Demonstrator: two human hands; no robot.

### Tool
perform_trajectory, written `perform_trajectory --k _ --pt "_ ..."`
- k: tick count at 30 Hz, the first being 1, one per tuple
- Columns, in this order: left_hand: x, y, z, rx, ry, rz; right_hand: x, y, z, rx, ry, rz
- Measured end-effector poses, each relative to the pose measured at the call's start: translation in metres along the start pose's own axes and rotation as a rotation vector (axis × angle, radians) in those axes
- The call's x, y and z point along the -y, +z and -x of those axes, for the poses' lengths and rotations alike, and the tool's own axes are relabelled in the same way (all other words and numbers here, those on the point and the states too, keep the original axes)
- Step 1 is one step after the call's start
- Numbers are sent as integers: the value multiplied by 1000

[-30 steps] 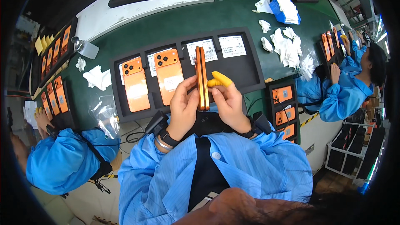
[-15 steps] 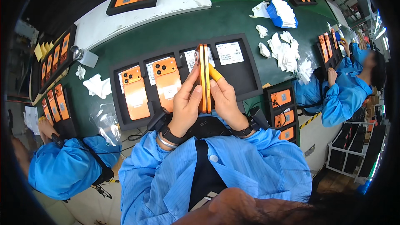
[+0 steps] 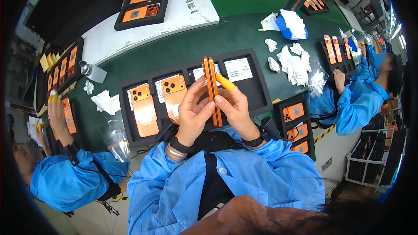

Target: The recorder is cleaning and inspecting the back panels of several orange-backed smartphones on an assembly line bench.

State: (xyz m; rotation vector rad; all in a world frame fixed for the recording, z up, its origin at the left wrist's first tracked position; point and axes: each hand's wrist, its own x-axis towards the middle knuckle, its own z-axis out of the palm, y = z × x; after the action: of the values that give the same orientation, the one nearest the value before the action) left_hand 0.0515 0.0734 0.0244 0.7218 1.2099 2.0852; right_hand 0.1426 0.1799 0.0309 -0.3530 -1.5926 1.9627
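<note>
Edge-on above the black compartment tray (image 3: 261, 98), two orange phones (image 3: 210, 85) stand upright, held close side by side. My left hand (image 3: 193, 112) grips them from the left, thumb along the near edge. From the right, my right hand (image 3: 235, 109) closes on them, its thumb near the other one and a yellow finger cot (image 3: 225, 82) on its index finger. Two more orange phones lie camera side up in the tray's left compartments: one far left (image 3: 145, 115), the other (image 3: 173, 98) partly behind my left hand. White printed labels (image 3: 238, 69) show in the compartments.
Crumpled white wipes (image 3: 297, 69) and a blue box of wipes (image 3: 292, 25) lie right of the tray. At left are a dispenser bottle (image 3: 93, 72), a wipe (image 3: 106, 102) and clear plastic (image 3: 116, 137). Co-workers sit on both sides. Another phone tray (image 3: 296, 124) stands near right.
The two held phones lean slightly and sit a little lower in view, with my fingers shifted on them. The left co-worker's hand has risen over their tray. The whole view has shifted slightly.
</note>
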Motion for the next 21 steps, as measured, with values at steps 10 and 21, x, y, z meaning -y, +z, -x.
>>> perform_trajectory --k 10,21 --pt "8 1 -56 -189 116 -830 4 -51 -53 -315 -261 941" --pt "-7 -40 -33 12 205 -1042 -13 -71 -50 -190 -288 1320"
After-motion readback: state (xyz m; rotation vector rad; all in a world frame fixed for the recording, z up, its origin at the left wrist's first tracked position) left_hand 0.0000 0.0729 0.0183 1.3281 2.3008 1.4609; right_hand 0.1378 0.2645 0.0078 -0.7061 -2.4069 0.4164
